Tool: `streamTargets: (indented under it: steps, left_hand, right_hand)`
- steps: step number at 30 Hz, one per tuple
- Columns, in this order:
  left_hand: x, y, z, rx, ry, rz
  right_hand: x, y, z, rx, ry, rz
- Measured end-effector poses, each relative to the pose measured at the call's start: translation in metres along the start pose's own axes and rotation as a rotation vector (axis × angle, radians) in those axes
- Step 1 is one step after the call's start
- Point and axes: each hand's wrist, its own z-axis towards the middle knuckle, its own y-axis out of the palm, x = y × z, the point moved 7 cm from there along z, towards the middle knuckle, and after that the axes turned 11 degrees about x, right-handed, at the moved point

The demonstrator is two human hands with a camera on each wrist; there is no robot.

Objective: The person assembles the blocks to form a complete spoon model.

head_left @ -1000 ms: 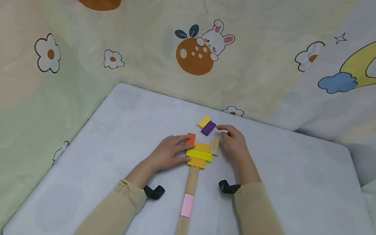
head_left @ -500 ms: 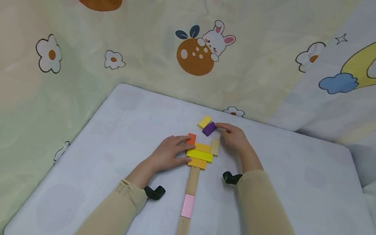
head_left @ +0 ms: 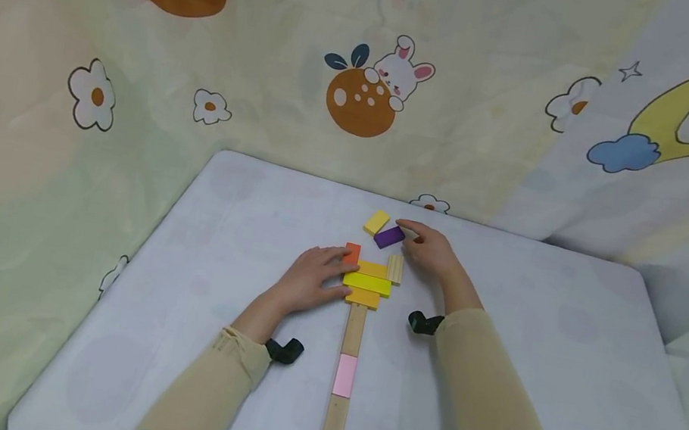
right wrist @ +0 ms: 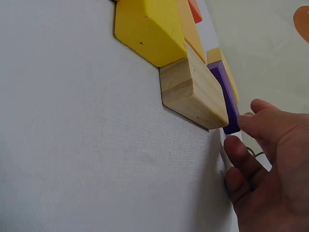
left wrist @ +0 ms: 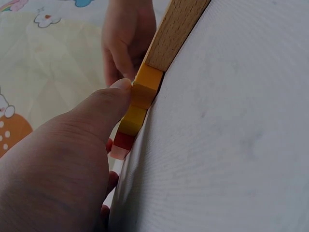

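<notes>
My left hand rests beside the left ends of a block layout on the table, fingers spread. Its thumb touches the lower orange block; other fingers lie by the yellow block, upper orange block and red-orange block. My right hand is at the right end of a purple block, the thumb against that end and the index finger just beyond its far edge in a light pinch. A plain wood block stands nearest this hand in the right wrist view.
A pale yellow block touches the purple one near the table's back edge. Below the orange block runs a column of a wooden block, a pink block and another wooden block. A patterned cloth hangs behind.
The purple block has turned clockwise, its right end swinging away from the pale yellow block. My right hand has moved in from the block's right and touches it. The left hand stays put.
</notes>
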Motion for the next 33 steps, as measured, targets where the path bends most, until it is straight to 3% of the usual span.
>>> streamTargets:
  steps: [3, 8, 22, 33]
  left_hand:
    - [0.0, 0.0, 0.0, -0.001, -0.002, -0.004]
    - [0.001, 0.0, 0.001, 0.002, 0.002, 0.002]
    - [0.001, 0.0, 0.0, -0.014, -0.007, 0.0]
    - [0.002, -0.001, 0.001, -0.016, -0.007, 0.009]
  right_hand:
    - [-0.002, 0.002, 0.002, -0.02, -0.037, -0.022]
    - [-0.005, 0.0, 0.004, 0.014, -0.093, -0.029]
    - [-0.004, 0.003, -0.001, 0.009, -0.073, -0.032]
    - [-0.008, -0.001, -0.012, 0.042, -0.107, 0.005]
